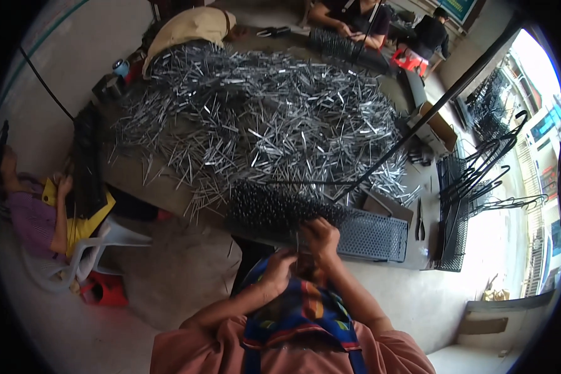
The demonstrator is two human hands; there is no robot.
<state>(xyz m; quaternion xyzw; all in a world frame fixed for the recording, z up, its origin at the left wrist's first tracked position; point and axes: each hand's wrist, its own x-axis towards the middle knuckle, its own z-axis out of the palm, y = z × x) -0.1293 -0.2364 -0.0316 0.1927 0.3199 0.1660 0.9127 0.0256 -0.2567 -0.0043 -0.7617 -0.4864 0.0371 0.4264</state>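
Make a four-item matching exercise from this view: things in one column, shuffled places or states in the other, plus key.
1. Right hand
2. Metal strips
3. Pliers
4. Plastic chair

A. White, in the picture's left part
B. Strewn in a heap on the table
C. By the near edge of the perforated panel
D. Lying right of that panel

Pairs: 1-C; 2-B; 3-D; 4-A

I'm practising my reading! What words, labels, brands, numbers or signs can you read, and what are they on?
Nothing here is clear enough to read.
Green board: pale marks, too small and blurred.
Cardboard box: no words I can make out.
Metal strips: none that show.
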